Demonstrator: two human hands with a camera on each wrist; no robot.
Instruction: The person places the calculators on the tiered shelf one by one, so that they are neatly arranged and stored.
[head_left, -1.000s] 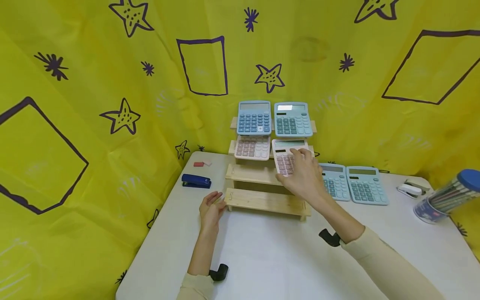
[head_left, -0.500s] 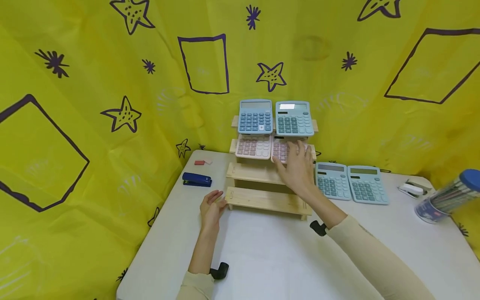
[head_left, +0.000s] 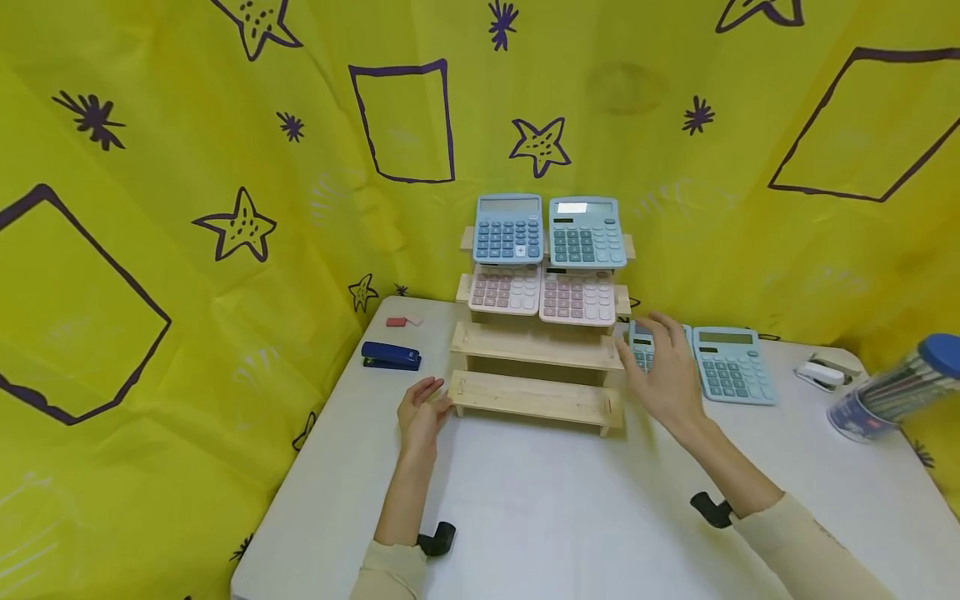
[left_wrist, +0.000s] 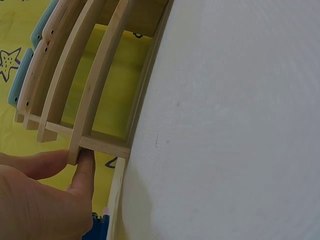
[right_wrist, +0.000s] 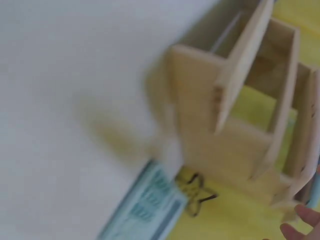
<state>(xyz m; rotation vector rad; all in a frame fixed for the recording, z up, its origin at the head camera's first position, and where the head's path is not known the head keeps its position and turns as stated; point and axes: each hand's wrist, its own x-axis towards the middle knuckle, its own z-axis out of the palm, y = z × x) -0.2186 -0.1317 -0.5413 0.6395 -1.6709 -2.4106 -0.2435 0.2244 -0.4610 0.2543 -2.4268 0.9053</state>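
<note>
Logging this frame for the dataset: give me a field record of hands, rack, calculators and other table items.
left hand: left hand open, fingertips touching lower left end of the stepped wooden rack
right hand: right hand open, over the nearer teal calculator on the table
rack top step: two blue calculators
rack second step: two pink calculators
lower steps: bare
table: second teal calculator, dark blue stapler, white stapler

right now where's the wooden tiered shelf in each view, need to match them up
Head: the wooden tiered shelf stands mid-frame on the white table, left hand at its left end.
Left wrist: its curved tiers fill the upper left.
Right wrist: blurred, its end panel sits right of centre.
Shared landmark: the white table.
</note>
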